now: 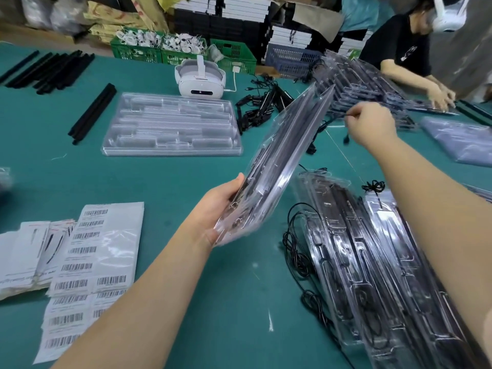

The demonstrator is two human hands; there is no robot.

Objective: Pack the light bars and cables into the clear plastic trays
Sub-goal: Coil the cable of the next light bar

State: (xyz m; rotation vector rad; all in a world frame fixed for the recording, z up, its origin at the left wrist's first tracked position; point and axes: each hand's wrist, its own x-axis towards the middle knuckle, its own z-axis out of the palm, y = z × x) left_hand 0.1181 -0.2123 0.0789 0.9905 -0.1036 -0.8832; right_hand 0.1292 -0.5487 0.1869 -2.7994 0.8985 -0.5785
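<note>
Head view looks down on a green table, its far edge lined with green crates of white parts. At the right, packed clear trays lie overlapping, black light bars and coiled cables inside them. An empty clear tray lies flat toward the far left, with loose black light bars just beside it. Barcode label sheets sit near left. Raised and tilted over the table's middle is a filled tray; the left hand grips its near end, thumb on top. Beyond its far end the right hand pinches a thin black cable that dangles below the fingers. A white headset rests beyond the empty tray.
</note>
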